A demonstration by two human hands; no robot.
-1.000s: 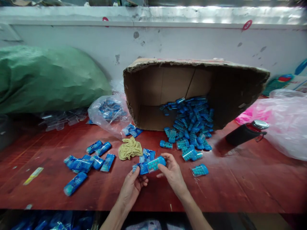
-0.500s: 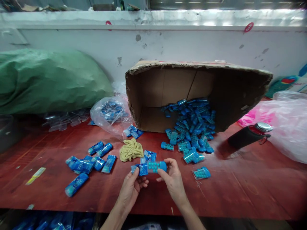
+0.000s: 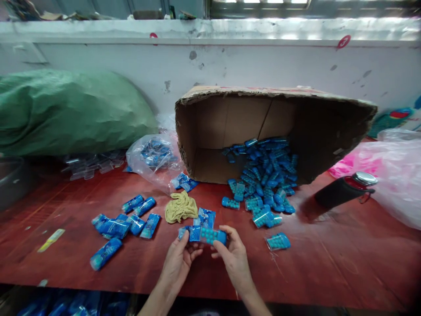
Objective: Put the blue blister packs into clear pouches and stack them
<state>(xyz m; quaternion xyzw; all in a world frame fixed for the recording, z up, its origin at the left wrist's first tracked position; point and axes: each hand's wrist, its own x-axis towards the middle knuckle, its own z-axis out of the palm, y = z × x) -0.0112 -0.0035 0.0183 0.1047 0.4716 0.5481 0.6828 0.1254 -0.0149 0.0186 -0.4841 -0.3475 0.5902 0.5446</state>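
My left hand (image 3: 176, 261) pinches a blue printed plastic sleeve (image 3: 194, 233) between thumb and fingers. From the right, my right hand (image 3: 236, 259) grips a small clear container (image 3: 208, 235) of teal balls with a blue cap. The container's uncapped end meets the sleeve's opening; whether it is inside cannot be made out. Just behind them lie more flat blue sleeves (image 3: 206, 217) and a crumpled yellow cloth (image 3: 180, 207). Sleeved containers (image 3: 105, 253) lie in a loose group to the left. One bare container (image 3: 278, 241) rests on the table to the right.
A cardboard box (image 3: 210, 164) lies on its side, a heap of containers (image 3: 268, 175) spilling from it. A black bottle (image 3: 342, 191) leans at the right beside pink-and-white bags (image 3: 394, 175). A green sack (image 3: 72, 114) and a clear bag of sleeves (image 3: 153, 153) stand at the left.
The container in my right hand has shifted slightly left and down towards the sleeve. The whole view has moved a little; other things lie as before.
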